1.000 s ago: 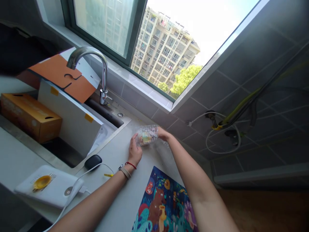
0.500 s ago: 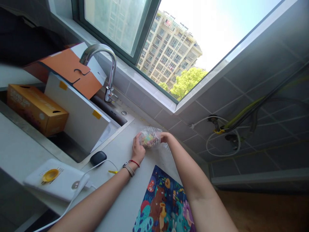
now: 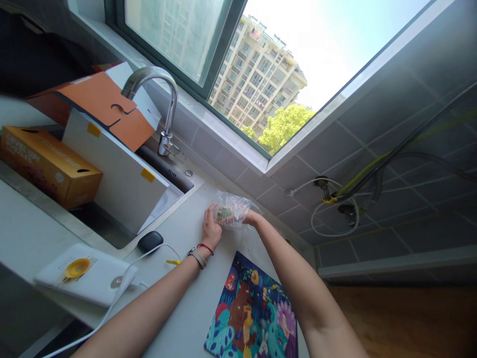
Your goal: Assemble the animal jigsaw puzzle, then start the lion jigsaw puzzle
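Note:
My left hand (image 3: 211, 227) grips the near-left side of a clear plastic bag (image 3: 240, 203) on the counter, its fingers wrapped round the edge. Small multicoloured pieces (image 3: 223, 214) show through the plastic; their exact kind is hard to make out. From the right, my right hand (image 3: 247, 216) reaches into the bag's mouth, and crinkled plastic hides its fingers. Below the bag lies a flat picture board (image 3: 251, 313) printed with a bear, a rabbit and other cartoon animals. My right forearm passes over its right edge.
Left of the hands, a sink (image 3: 121, 236) holds an orange box (image 3: 52, 166) and a white-and-orange carton (image 3: 115, 169) under a tap (image 3: 166, 114). A black rounded gadget (image 3: 149, 242), a white cable and a white box (image 3: 85, 273) with a yellow dish (image 3: 77, 268) lie on the counter.
My right hand has gone deeper into the bag, and the plastic has spread over its wrist. Fewer coloured pieces show through now. My left hand keeps its grip; the view has shifted slightly.

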A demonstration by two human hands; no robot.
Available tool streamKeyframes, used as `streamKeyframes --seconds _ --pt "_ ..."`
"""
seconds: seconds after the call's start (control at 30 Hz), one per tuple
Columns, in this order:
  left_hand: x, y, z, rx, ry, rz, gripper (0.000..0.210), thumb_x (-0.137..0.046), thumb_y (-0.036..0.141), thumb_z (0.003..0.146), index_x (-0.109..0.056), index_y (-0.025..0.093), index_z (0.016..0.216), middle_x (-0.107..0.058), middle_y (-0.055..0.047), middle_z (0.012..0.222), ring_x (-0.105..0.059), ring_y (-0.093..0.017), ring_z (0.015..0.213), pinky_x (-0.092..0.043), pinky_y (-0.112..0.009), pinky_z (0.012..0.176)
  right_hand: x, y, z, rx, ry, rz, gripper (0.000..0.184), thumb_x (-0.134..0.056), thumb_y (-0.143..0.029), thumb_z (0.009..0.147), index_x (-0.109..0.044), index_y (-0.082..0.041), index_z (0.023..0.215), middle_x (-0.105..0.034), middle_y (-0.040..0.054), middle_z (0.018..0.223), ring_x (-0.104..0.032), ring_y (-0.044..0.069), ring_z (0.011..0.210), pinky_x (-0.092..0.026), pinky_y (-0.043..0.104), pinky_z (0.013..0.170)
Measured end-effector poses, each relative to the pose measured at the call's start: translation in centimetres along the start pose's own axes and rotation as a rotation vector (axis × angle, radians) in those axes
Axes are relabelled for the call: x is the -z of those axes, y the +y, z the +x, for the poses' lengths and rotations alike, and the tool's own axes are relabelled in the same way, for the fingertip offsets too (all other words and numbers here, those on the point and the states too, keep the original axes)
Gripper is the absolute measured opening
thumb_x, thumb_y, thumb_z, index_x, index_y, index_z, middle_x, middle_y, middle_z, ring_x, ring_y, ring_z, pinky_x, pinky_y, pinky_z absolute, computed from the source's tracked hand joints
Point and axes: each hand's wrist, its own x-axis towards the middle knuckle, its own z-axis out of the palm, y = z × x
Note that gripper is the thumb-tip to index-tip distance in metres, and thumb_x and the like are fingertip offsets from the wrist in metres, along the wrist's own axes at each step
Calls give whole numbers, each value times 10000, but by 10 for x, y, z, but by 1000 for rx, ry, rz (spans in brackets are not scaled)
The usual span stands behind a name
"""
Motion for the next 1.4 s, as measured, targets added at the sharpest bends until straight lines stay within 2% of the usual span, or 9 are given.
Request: streamKeyframes --seconds 0.17,0.27,0.47,0.57,0.73,0.9,1.1,1.3,1.4 --pt "1 -1 1 -14 29 3 777 -425 -71 693 -533 201 1413 -615 -124 1335 -560 -268 1347 -430 -472 1220 30 -10 -29 98 64 -99 416 -925 -186 504 -760 -218 884 -783 4 904 -730 270 967 -575 380 955" --pt "1 -1 1 -24 33 -2 749 -431 -59 707 -539 192 1404 -614 -124 1338 -557 -268 1351 -424 -480 1223 58 -17 -61 193 153 -248 595 -953 -258 491 -755 -199 1048 -773 7 908 -726 264 932 -568 376 938" --pt "2 -4 3 -22 27 -18 677 -440 -39 730 -570 186 1356 -628 -130 1325 -573 -273 1329 -421 -499 1221 79 -19 -119 150 -59 -40 824 -965 -323 544 -659 -195 1298 -767 60 1140 -722 280 1091 -558 403 1004" --pt "3 -5 3 -10 38 -23 664 -439 -28 749 -569 174 1368 -609 -149 1364 -537 -284 1380 -384 -517 1244 77 -10 -141 96 18 53 875 -971 -294 538 -622 -210 1336 -755 69 1192 -713 275 1120 -547 401 1024" --pt "0 0 1 -5 -11 -11 683 -512 64 830 -503 187 1502 -246 -124 1714 -175 -333 1607 -194 -560 1311 58 39 -189 -10 266 327 919 -974 -381 562 -579 -245 1381 -742 91 1240 -716 294 1136 -545 435 1032" --pt "5 23 -4 -118 -51 67 703 -558 218 926 -377 199 1606 30 -90 1768 45 -350 1622 -78 -593 1307 2 112 -241 -205 355 516 749 -958 -491 584 -669 -243 1228 -756 119 1197 -721 348 1119 -574 499 986" --pt "9 53 -30 -362 -205 94 622 -566 224 935 -452 222 1547 -97 -85 1763 -11 -322 1628 -127 -579 1301 -53 156 -275 -369 280 568 662 -960 -516 566 -727 -237 1119 -779 63 1045 -743 296 977 -600 420 890" --pt "5 60 -61 -480 -504 120 489 -546 222 940 -576 223 1428 -369 -115 1672 -159 -338 1612 -231 -564 1266 -51 152 -283 -334 236 437 514 -918 -538 643 -779 -201 1005 -786 61 1035 -731 287 993 -565 420 963" --pt "3 60 -62 -500 -570 118 443 -514 232 960 -595 210 1394 -460 -125 1610 -211 -329 1600 -257 -537 1258 -51 155 -286 -330 257 479 602 -942 -509 620 -760 -213 1112 -787 63 1085 -730 290 1043 -552 430 1002"
